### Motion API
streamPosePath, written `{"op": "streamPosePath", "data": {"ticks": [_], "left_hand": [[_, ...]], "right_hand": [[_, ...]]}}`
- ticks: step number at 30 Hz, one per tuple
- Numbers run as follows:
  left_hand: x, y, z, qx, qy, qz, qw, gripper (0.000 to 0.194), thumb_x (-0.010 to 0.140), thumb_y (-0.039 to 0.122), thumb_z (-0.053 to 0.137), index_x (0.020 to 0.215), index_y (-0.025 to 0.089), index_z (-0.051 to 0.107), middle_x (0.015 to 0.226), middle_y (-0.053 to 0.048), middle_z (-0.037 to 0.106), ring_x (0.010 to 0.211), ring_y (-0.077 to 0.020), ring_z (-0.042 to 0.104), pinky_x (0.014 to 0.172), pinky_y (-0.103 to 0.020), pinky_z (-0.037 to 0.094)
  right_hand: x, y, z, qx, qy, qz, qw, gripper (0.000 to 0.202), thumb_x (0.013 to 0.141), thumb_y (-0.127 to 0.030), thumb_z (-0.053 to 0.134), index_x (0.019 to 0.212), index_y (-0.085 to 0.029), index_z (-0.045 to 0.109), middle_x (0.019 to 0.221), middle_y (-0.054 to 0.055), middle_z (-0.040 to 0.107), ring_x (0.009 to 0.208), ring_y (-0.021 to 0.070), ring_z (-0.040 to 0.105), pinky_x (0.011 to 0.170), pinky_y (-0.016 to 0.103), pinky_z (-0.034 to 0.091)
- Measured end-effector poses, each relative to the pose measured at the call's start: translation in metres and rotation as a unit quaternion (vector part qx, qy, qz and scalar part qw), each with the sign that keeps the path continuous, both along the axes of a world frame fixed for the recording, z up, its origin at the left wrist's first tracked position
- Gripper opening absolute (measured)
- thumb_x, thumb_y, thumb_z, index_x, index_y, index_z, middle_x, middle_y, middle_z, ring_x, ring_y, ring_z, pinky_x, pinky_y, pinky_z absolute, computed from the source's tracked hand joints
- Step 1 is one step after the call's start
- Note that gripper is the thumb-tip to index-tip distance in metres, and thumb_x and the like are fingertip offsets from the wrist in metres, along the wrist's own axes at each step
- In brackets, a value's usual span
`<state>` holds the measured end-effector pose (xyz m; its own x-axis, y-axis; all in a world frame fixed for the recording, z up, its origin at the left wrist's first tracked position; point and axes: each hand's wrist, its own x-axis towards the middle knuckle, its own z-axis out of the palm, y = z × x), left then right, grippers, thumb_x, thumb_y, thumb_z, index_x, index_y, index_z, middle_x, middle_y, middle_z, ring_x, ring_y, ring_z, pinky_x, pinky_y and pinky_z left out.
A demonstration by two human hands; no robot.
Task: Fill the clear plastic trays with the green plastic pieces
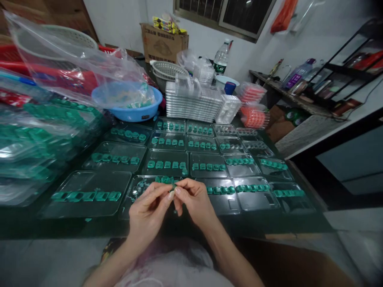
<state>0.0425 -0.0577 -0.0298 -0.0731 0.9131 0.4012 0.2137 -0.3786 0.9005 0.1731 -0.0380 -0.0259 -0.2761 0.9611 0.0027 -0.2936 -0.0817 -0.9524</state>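
Observation:
My left hand (151,207) and my right hand (194,199) meet at the fingertips over the near middle of the table. Pinched between both hands is a small green piece (174,186), mostly covered by the fingers, so its exact shape is hidden. Just behind and below them lies a clear plastic tray (131,202) with green scraps and a short row of green pieces (163,179). To the left, another clear tray (86,181) carries a row of green cube-like pieces (88,196). Right of my hands, a similar tray (220,205) bears its own green row.
More clear trays with green rows cover the dark table (101,228). Stacked filled trays (32,155) stand at left. Behind are a blue basin (125,113), a stack of clear trays (191,105), orange packs (254,115), a bottle (221,57) and a cardboard box (163,46).

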Motion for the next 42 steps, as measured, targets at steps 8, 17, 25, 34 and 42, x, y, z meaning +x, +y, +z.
{"op": "streamPosePath", "data": {"ticks": [8,17,25,34,42], "left_hand": [[0.0,0.0,0.004,-0.039,0.034,-0.05,0.997,0.008,0.081,0.02,0.053,0.073,0.017,0.053,0.067,0.001,0.049,0.058,-0.0097,0.047,0.055,-0.022,0.038],[0.001,0.0,-0.006,-0.201,-0.2,-0.117,0.952,0.011,0.081,0.027,0.056,0.076,0.017,0.054,0.061,0.004,0.046,0.05,-0.0063,0.038,0.047,-0.021,0.028],[-0.001,-0.003,0.0,-0.261,-0.19,-0.139,0.936,0.026,0.083,0.034,0.051,0.065,0.015,0.053,0.053,0.004,0.043,0.047,-0.0073,0.034,0.046,-0.023,0.022],[0.002,0.005,0.006,-0.324,-0.281,-0.154,0.89,0.026,0.078,0.034,0.058,0.061,0.014,0.055,0.047,0.005,0.039,0.043,-0.0059,0.025,0.045,-0.025,0.015],[0.002,0.006,-0.001,-0.343,-0.225,-0.172,0.895,0.033,0.079,0.036,0.057,0.056,0.014,0.048,0.046,0.005,0.036,0.042,-0.0057,0.024,0.043,-0.024,0.013]], "right_hand": [[0.0,-0.003,-0.011,-0.058,0.089,-0.011,0.994,0.014,0.076,-0.029,0.061,0.081,-0.016,0.062,0.05,-0.005,0.053,0.035,0.0047,0.042,0.035,0.017,0.034],[0.0,-0.007,-0.009,-0.019,0.035,-0.04,0.998,0.012,0.076,-0.025,0.062,0.085,-0.018,0.062,0.056,-0.004,0.055,0.041,0.006,0.046,0.039,0.019,0.039],[0.005,-0.011,-0.006,0.003,-0.077,-0.055,0.996,0.01,0.075,-0.024,0.062,0.082,-0.017,0.06,0.051,-0.006,0.052,0.04,0.0064,0.046,0.042,0.019,0.04],[0.007,-0.016,-0.007,0.126,-0.198,-0.108,0.966,0.012,0.078,-0.023,0.057,0.089,-0.022,0.063,0.081,0.001,0.055,0.066,0.0106,0.053,0.051,0.021,0.044],[0.013,-0.017,-0.007,0.078,-0.211,-0.05,0.973,0.008,0.075,-0.023,0.059,0.082,-0.02,0.061,0.068,-0.002,0.056,0.057,0.0091,0.051,0.048,0.02,0.042]]}}
